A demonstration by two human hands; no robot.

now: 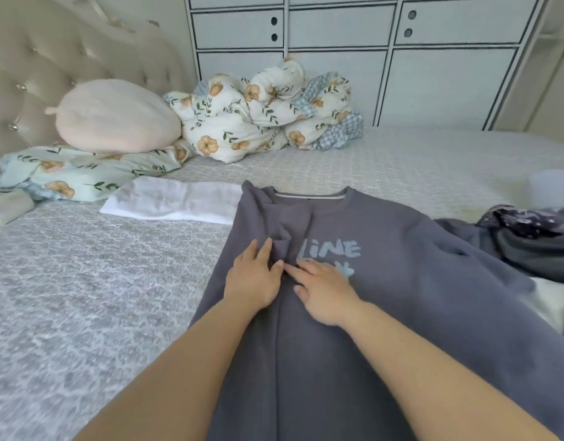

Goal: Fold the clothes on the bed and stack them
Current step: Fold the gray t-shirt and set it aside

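White item (175, 200): folded. Grey sweatshirt (385, 281): left side folded in, left hand (253, 278) and right hand (322, 292) flat, pressing. Dark clothes (528, 240): unfolded.

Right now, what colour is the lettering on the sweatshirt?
Pale blue lettering on the dark grey sweatshirt, seen in the head view.

— How many garments do you have around the grey sweatshirt (385, 313)?
— You have one sweatshirt spread on the bed (67, 297), one folded white piece (175, 202) just left of its collar, and one dark heap (528, 243) to its right; how many pieces that heap holds, you cannot tell.
— And beyond the sweatshirt?
— One pink cushion (115, 117), one bunched floral duvet (264, 113), one floral pillow (77, 171).
— Hands?
— Two: your left hand (253, 281) and right hand (325, 289), both on it.
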